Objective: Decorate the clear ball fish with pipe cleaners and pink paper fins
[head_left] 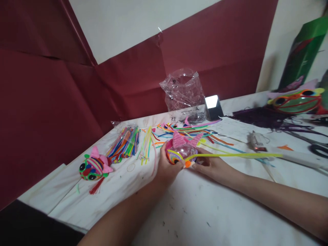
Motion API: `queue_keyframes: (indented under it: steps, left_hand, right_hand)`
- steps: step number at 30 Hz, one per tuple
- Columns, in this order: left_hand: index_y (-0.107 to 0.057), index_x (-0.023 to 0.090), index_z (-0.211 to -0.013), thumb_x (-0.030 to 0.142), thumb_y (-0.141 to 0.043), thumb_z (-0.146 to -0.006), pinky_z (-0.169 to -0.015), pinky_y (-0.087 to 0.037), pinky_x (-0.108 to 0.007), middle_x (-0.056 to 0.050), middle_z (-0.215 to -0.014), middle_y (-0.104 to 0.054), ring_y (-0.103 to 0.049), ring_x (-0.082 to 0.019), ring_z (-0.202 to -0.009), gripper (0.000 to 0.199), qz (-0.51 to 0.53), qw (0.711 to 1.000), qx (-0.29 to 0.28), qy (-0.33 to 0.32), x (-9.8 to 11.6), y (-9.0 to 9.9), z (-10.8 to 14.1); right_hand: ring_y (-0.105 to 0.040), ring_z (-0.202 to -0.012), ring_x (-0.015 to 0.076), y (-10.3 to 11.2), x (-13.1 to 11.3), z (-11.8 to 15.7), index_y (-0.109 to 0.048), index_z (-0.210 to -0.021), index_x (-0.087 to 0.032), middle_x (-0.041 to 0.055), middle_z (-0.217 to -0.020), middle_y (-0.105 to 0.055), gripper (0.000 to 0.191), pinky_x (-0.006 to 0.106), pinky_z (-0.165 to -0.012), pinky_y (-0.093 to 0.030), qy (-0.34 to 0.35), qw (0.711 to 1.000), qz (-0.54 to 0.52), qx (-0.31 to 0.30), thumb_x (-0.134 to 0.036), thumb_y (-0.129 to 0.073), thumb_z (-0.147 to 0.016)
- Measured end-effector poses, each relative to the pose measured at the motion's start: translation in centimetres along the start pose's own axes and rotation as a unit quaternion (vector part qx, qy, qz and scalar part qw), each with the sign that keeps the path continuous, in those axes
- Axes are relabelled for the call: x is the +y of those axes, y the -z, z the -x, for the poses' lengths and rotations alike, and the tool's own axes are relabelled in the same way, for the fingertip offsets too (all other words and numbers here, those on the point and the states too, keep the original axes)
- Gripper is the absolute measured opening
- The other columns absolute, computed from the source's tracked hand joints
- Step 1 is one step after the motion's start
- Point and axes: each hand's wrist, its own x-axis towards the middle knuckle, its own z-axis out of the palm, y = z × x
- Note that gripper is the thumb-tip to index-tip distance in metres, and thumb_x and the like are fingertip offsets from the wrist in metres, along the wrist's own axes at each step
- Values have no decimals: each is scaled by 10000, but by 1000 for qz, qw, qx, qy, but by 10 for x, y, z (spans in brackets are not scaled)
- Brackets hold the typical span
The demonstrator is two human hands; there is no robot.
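Between my two hands is a clear plastic ball craft with pink pointed ears, coloured pipe cleaner bands and an orange dot low on its front. My left hand is wrapped around its left side. At the lower right, my right hand grips the craft with its fingertips near the orange dot. A long yellow pipe cleaner runs from the ball's front out to the right, over my right hand. Parts of the ball are hidden behind my fingers.
Left stands a finished-looking fish craft beside a bag of pipe cleaners. Loose pipe cleaners lie behind the ball. A phone leans near a clear plastic bag. Right are a glue gun, scissors and another craft.
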Motion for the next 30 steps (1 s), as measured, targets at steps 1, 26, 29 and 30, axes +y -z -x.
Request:
queue_keyframes:
  steps: [1, 26, 29, 30]
  left_hand:
    - [-368, 187, -1384, 108, -715, -542, -900, -506, -323, -124, -1302, -567, -581, -271, -1137, 915, -5, 1000, 2, 3, -1, 1, 0]
    - [-432, 214, -1344, 119, -770, -541, -949, -491, -349, -106, -1264, -608, -598, -264, -1131, 877, 31, 999, 1, 18, -7, 3, -4]
    - [-437, 214, -1340, 180, -826, -546, -968, -483, -363, -117, -1282, -604, -583, -276, -1169, 885, 46, 998, -33, 5, -10, 5, -4]
    - [-442, 212, -1336, 198, -833, -553, -971, -482, -362, -118, -1286, -605, -581, -277, -1175, 876, 45, 998, -40, 7, -10, 6, -4]
  right_hand:
    - [-606, -802, 215, 0, -1, 0, -592, -1225, -242, 41, -957, -666, 494, 351, -705, -523, 1, 1000, -2, -2, -427, -644, -770]
    - [-628, -769, 227, 2, 0, 0, -642, -1039, -225, 20, -800, -664, 409, 363, -684, -508, -46, 999, 15, -3, -533, -610, -772]
    - [-635, -803, 241, 4, 3, -2, -635, -1013, -202, 42, -823, -676, 423, 377, -707, -518, -42, 999, -23, -14, -566, -569, -809]
    - [-638, -804, 244, 4, 3, -3, -631, -1011, -193, 52, -843, -681, 437, 380, -705, -523, -47, 998, -37, -14, -572, -574, -802]
